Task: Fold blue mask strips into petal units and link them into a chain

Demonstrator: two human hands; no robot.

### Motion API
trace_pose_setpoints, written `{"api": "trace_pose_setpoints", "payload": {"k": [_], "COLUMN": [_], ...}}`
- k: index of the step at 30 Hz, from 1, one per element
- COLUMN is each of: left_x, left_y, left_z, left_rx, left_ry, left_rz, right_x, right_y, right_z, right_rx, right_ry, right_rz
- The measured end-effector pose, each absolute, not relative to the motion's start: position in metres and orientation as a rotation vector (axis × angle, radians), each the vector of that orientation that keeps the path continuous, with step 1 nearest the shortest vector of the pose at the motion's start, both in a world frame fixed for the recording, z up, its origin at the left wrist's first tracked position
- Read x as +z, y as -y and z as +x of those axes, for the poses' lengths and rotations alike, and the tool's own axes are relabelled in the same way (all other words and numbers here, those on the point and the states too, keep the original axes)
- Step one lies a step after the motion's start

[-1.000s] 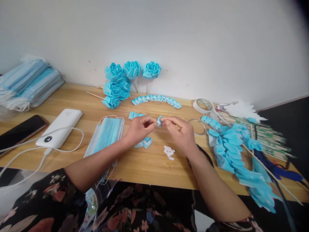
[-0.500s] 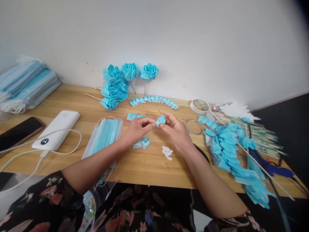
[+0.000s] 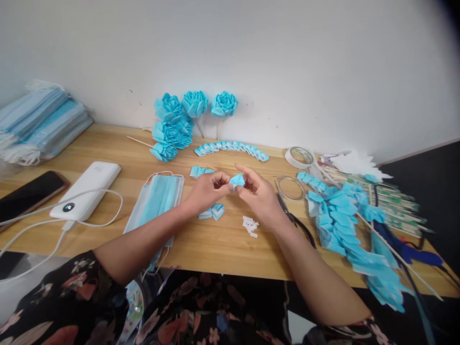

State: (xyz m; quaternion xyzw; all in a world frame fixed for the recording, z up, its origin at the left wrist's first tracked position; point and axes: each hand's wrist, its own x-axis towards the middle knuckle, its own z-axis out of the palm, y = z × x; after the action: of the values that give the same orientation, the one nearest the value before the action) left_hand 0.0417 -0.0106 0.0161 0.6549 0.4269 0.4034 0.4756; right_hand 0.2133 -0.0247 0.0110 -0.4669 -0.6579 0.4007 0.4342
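Between my two hands is a small folded blue petal [image 3: 237,180], its pointed top facing away from me. My left hand [image 3: 209,190] pinches its left lower edge with thumb and finger. The thumb and fingers of my right hand [image 3: 256,192] close on its right side. Below my hands lie folded blue petals with a white stripe [image 3: 217,211], and another blue folded strip [image 3: 200,171] sits just beyond my left hand. Small white strips of tape or paper [image 3: 250,225] lie near my right wrist. Black-handled scissors [image 3: 301,225] are partly hidden by my right forearm.
Blue flowers [image 3: 171,124] and an arc of folded pieces [image 3: 232,147] stand at the back. Face masks [image 3: 158,199], a power bank [image 3: 86,189] and a phone [image 3: 32,196] are left. Tape rolls [image 3: 300,158], blue petal chains [image 3: 338,215] and a blue glue gun [image 3: 413,251] are right.
The petal has tilted slightly and its white lower band is now mostly covered by my fingers. The whole view has shifted a little, showing more of the scissors.
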Motion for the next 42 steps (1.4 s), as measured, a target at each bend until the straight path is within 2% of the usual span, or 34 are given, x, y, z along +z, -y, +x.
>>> {"api": "trace_pose_setpoints", "payload": {"k": [10, 21, 42], "left_x": [0.019, 0.017, 0.022], "left_y": [0.007, 0.008, 0.011], "left_z": [0.040, 0.040, 0.041], "left_rx": [1.067, 1.047, 1.059], "left_ry": [-1.047, -1.001, -1.022], "left_rz": [1.335, 1.349, 1.356], "right_x": [0.025, 0.027, 0.025], "right_y": [0.026, 0.028, 0.026], "right_z": [0.216, 0.216, 0.214], "right_rx": [1.231, 1.166, 1.219], "right_ry": [1.504, 1.516, 1.512], "right_rz": [-1.156, -1.295, -1.206]}}
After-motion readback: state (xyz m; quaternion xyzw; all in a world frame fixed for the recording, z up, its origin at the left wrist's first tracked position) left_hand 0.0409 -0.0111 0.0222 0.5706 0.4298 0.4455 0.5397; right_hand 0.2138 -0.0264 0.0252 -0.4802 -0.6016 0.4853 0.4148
